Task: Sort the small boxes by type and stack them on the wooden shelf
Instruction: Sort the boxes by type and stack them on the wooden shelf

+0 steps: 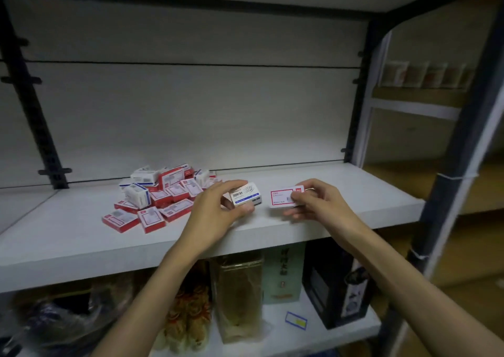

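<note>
Hands above the shelf [354,193], left hand [218,209] pinching white box [246,194], right hand [316,201] red-bordered box [283,197].

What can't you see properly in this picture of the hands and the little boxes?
- Head view: the small print on the white box in the left hand is too blurred to read.
- The right hand covers one end of the red-bordered box.
- In the pile of boxes, lower ones are hidden under upper ones, so no count.
- Goods under the shelf are dark, blurred and partly behind the arms.
</note>
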`<control>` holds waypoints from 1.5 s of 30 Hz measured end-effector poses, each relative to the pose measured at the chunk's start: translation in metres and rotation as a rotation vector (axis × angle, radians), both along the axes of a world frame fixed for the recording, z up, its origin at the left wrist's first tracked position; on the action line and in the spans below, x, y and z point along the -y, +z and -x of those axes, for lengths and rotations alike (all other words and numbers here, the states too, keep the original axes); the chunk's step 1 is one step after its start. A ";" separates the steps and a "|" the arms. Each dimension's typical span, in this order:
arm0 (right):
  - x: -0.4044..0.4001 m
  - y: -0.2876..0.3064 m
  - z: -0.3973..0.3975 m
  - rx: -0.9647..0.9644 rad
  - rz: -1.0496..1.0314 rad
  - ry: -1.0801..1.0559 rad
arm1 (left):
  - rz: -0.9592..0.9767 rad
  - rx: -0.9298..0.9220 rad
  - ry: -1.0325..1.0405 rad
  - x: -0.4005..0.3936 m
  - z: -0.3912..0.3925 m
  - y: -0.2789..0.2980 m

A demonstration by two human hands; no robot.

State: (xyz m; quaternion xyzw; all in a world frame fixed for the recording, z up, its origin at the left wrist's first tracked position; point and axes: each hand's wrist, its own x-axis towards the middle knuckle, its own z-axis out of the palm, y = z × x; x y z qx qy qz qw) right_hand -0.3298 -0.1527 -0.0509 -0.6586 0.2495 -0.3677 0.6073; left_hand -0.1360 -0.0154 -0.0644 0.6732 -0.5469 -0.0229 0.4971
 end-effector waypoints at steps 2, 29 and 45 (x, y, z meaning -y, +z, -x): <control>0.007 -0.002 0.034 -0.001 -0.003 -0.039 | 0.001 -0.025 -0.024 0.016 0.025 -0.002; 0.242 -0.045 0.439 0.106 -0.187 -0.253 | -0.052 -0.119 -0.316 0.282 0.427 -0.038; 0.500 -0.022 0.484 -0.431 0.380 -0.257 | -0.260 0.084 -0.057 0.499 0.450 -0.019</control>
